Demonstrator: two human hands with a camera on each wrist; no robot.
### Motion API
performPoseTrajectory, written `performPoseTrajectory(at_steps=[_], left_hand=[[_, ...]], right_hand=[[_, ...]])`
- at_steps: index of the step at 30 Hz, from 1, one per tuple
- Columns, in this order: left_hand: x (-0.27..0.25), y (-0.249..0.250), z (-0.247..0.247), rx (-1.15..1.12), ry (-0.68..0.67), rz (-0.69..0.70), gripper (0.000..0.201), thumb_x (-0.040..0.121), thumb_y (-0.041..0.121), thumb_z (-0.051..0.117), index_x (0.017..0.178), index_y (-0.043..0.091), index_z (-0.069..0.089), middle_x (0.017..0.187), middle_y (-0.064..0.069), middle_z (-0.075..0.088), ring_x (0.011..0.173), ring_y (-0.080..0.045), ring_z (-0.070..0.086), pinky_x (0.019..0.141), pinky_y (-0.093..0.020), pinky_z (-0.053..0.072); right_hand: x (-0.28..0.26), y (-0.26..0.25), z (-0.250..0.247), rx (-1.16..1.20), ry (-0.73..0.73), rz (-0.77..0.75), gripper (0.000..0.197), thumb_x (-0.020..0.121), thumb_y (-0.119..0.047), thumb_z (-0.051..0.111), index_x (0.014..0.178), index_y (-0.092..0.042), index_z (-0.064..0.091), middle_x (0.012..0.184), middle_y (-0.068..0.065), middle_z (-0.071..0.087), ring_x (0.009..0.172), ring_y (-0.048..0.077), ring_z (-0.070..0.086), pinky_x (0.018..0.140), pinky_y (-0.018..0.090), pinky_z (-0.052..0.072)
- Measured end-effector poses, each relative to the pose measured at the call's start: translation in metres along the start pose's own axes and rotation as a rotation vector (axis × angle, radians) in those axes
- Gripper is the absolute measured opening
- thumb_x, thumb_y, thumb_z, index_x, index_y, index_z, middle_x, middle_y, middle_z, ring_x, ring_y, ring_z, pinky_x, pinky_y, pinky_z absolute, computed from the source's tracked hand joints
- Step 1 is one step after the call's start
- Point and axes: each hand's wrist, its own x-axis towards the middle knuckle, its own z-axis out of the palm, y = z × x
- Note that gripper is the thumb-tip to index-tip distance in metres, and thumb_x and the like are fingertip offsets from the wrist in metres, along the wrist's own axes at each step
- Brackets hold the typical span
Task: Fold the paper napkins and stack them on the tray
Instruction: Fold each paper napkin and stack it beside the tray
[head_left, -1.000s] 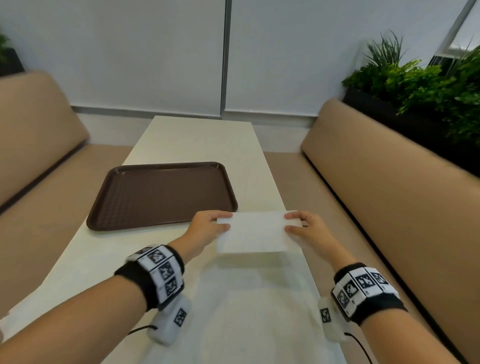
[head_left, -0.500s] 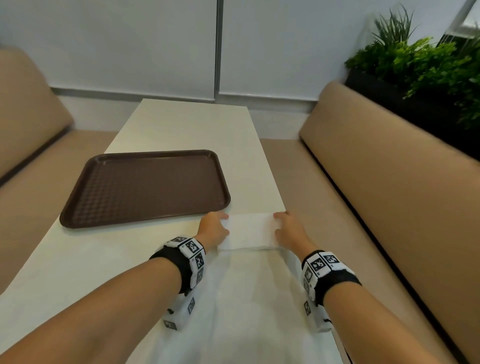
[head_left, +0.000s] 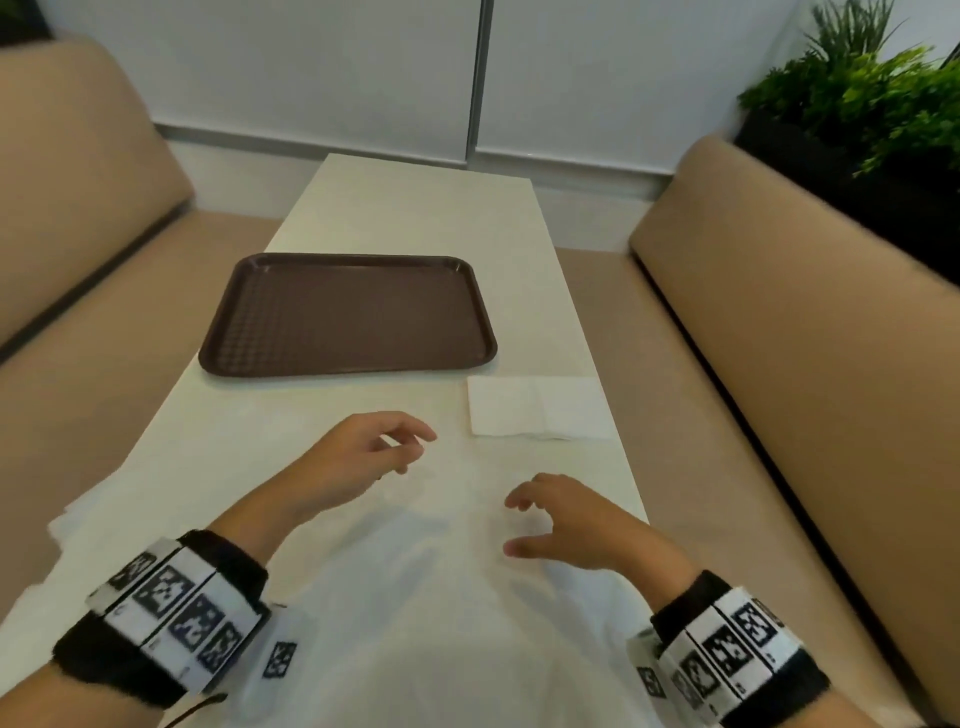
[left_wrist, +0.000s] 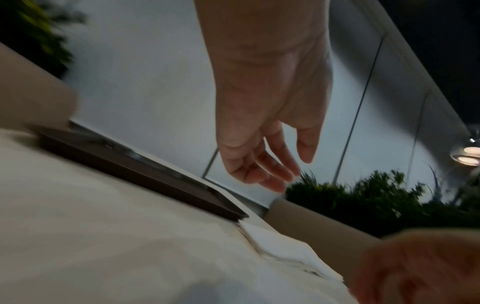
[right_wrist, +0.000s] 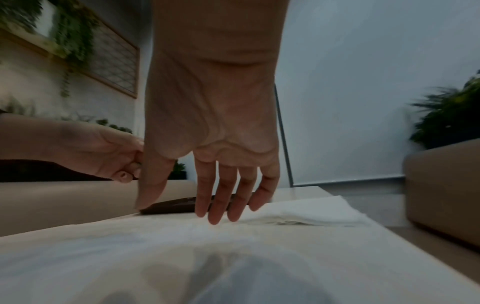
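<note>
Hands off the folded napkin

Both hands have let go of the napkin (head_left: 537, 407) and drawn back; it lies folded on the table (head_left: 415, 208), just beside the tray's (head_left: 348, 312) near right corner. The left hand (head_left: 358, 457) and right hand (head_left: 576, 525) hover with fingers loosely spread, holding nothing. The sheet under the hands is blurred, its edges hard to trace.

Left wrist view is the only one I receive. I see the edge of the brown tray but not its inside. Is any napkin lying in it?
Observer: No, the brown rectangular plastic tray holds nothing; the folded white paper napkin lies on the cream table off its near right corner.
Operator: The right hand is a blur for me. Does it hold something?
Observer: No, the right hand hangs over spread white paper sheets, fingers straight, holding nothing.
</note>
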Motion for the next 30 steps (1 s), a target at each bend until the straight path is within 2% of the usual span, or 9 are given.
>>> performPoseTrajectory(at_steps=[7, 9, 11, 14, 16, 19, 22, 26, 30], left_hand=[[-0.132, -0.049, -0.041, -0.231, 0.215, -0.098, 0.026, 0.091, 0.013, 0.058, 0.088, 0.034, 0.073, 0.088, 0.006, 0.070, 0.075, -0.012, 0.065, 0.070, -0.029, 0.045], [-0.155, -0.060, -0.045, -0.277, 0.254, -0.110, 0.021, 0.090, 0.017, 0.062, 0.089, 0.036, 0.072, 0.087, 0.007, 0.070, 0.074, -0.010, 0.064, 0.072, -0.031, 0.044], [-0.172, -0.067, -0.047, -0.311, 0.280, -0.117, 0.012, 0.080, 0.033, 0.067, 0.091, 0.037, 0.072, 0.087, 0.007, 0.070, 0.074, -0.009, 0.064, 0.073, -0.033, 0.044], [-0.185, -0.071, -0.049, -0.329, 0.311, -0.111, 0.023, 0.072, 0.038, 0.059, 0.091, 0.037, 0.072, 0.087, 0.007, 0.069, 0.073, -0.007, 0.064, 0.073, -0.033, 0.044], [-0.190, -0.069, -0.050, -0.329, 0.313, -0.091, 0.029, 0.067, 0.045, 0.061, 0.092, 0.037, 0.072, 0.088, 0.006, 0.070, 0.074, -0.008, 0.064, 0.073, -0.032, 0.044], [-0.194, -0.067, -0.051, -0.343, 0.318, -0.067, 0.023, 0.072, 0.038, 0.059, 0.092, 0.037, 0.072, 0.088, 0.006, 0.069, 0.074, -0.009, 0.063, 0.073, -0.032, 0.044], [-0.197, -0.066, -0.049, -0.346, 0.310, -0.035, 0.016, 0.081, 0.026, 0.065, 0.091, 0.036, 0.072, 0.087, 0.005, 0.069, 0.074, -0.008, 0.063, 0.074, -0.032, 0.044], [-0.199, -0.065, -0.047, -0.339, 0.311, -0.018, 0.017, 0.084, 0.022, 0.065, 0.091, 0.036, 0.072, 0.089, 0.005, 0.069, 0.074, -0.008, 0.063, 0.074, -0.031, 0.044], [-0.194, -0.057, -0.043, -0.317, 0.286, 0.006, 0.022, 0.088, 0.016, 0.066, 0.088, 0.037, 0.071, 0.088, 0.007, 0.069, 0.074, -0.007, 0.063, 0.072, -0.027, 0.044]], right_hand=[[-0.034, -0.040, 0.059, -0.246, -0.011, 0.031, 0.096, 0.064, -0.066, 0.073, 0.139, -0.022, 0.034, 0.132, -0.005, 0.040, 0.118, 0.019, 0.040, 0.098, 0.033, 0.038], [-0.035, -0.045, 0.071, -0.281, -0.013, 0.077, 0.090, 0.064, -0.060, 0.076, 0.133, -0.018, 0.036, 0.125, -0.001, 0.044, 0.111, 0.021, 0.044, 0.092, 0.033, 0.039], [-0.036, -0.048, 0.077, -0.223, -0.011, 0.133, 0.083, 0.063, -0.055, 0.079, 0.126, -0.018, 0.039, 0.119, 0.000, 0.050, 0.105, 0.021, 0.049, 0.088, 0.033, 0.039], [-0.041, -0.053, 0.079, -0.175, -0.023, 0.186, 0.072, 0.069, -0.049, 0.079, 0.122, -0.018, 0.042, 0.114, 0.001, 0.057, 0.091, 0.021, 0.051, 0.080, 0.030, 0.038], [-0.045, -0.055, 0.082, -0.186, -0.015, 0.176, 0.061, 0.076, -0.045, 0.074, 0.122, -0.017, 0.044, 0.114, 0.002, 0.057, 0.091, 0.021, 0.052, 0.081, 0.031, 0.040], [-0.052, -0.055, 0.086, -0.176, 0.083, 0.124, 0.044, 0.086, -0.040, 0.064, 0.122, -0.020, 0.048, 0.113, -0.003, 0.052, 0.104, 0.022, 0.053, 0.084, 0.031, 0.041], [-0.055, -0.051, 0.085, -0.123, 0.170, 0.133, 0.043, 0.086, -0.043, 0.062, 0.122, -0.024, 0.049, 0.117, -0.005, 0.049, 0.107, 0.018, 0.051, 0.087, 0.030, 0.043], [-0.055, -0.049, 0.079, -0.083, 0.162, 0.161, 0.027, 0.090, -0.038, 0.060, 0.111, -0.022, 0.057, 0.106, -0.006, 0.058, 0.101, 0.016, 0.055, 0.089, 0.030, 0.043], [-0.064, -0.053, 0.065, -0.045, 0.292, 0.073, 0.011, 0.091, -0.031, 0.061, 0.094, -0.024, 0.068, 0.085, -0.014, 0.061, 0.087, 0.009, 0.060, 0.084, 0.026, 0.046]])
